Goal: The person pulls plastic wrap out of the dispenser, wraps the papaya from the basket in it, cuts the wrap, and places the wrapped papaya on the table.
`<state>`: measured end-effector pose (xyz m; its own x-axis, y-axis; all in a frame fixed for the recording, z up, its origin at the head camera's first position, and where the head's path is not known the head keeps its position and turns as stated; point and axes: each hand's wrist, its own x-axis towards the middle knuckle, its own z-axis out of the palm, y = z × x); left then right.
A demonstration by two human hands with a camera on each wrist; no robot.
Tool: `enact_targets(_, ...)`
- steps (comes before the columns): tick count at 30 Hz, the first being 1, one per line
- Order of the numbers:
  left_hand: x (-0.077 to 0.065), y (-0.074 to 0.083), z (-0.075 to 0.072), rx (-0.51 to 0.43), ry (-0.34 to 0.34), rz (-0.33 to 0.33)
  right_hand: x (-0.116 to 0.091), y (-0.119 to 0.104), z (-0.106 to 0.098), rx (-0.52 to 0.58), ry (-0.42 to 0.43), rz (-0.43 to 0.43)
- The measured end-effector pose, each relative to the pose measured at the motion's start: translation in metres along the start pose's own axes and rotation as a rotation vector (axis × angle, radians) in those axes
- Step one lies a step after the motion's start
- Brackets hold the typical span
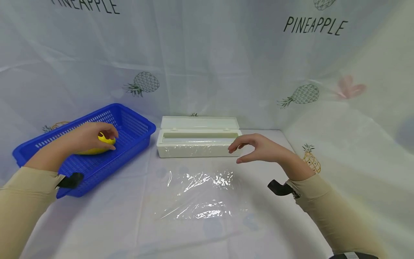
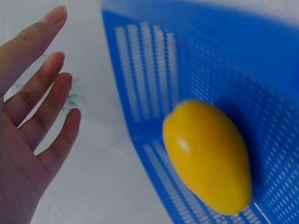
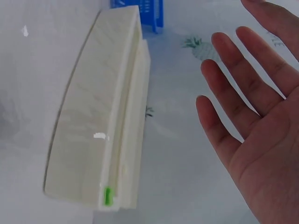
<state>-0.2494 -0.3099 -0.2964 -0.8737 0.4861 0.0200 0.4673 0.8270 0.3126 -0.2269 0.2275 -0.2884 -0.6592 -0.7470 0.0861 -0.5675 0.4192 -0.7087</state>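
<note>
A yellow mango-shaped fruit (image 2: 208, 156) lies in the blue basket (image 1: 139, 147), partly covered by my left hand (image 1: 85, 137) in the head view. That hand hovers over the basket, fingers loosely bent and apart from the fruit in the left wrist view. A white cling film box (image 1: 198, 150) stands at the middle back with its lid raised. Clear film (image 1: 203, 196) spreads from its front across the table. Beside the box's right end, my right hand (image 1: 262, 148) hangs in the air, holding nothing. Its spread fingers (image 3: 233, 98) show in the right wrist view.
White cloth with pineapple prints covers the table (image 1: 123, 223) and rises as a backdrop (image 1: 207, 54) close behind the box and basket. Black straps (image 1: 279, 187) hang at both cuffs.
</note>
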Motion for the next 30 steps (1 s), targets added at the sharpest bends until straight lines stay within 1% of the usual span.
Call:
enact_targets(3,0.008,-0.017,-0.003,-0.015,-0.018,-0.034,0.012,0.002,0.006,0.054,0.006,-0.029)
enact_targets(6,0.013,-0.034,-0.005,-0.001,-0.025,-0.053,0.026,0.004,0.016,0.107,0.013,-0.057)
enact_targets(9,0.016,-0.049,-0.006,0.021,-0.037,-0.069,0.039,0.006,0.029,0.167,0.025,-0.079)
enact_targets(12,0.017,-0.06,-0.007,0.018,-0.06,-0.104,0.048,0.01,0.042,0.226,0.026,-0.084)
enact_targets(15,0.017,-0.069,-0.006,0.012,-0.075,-0.127,0.053,0.014,0.055,0.268,0.016,-0.08)
enact_targets(19,0.019,-0.085,0.001,0.017,-0.089,-0.137,0.057,0.02,0.07,0.298,0.003,-0.063)
enact_targets(25,0.024,-0.108,0.014,-0.003,-0.142,-0.156,0.058,0.026,0.085,0.322,-0.01,-0.031)
enact_targets(27,0.025,-0.113,0.017,0.002,-0.147,-0.157,0.06,0.025,0.089,0.33,-0.01,-0.035)
enact_targets(30,0.027,-0.118,0.018,-0.011,-0.159,-0.167,0.063,0.016,0.092,0.346,-0.014,-0.044)
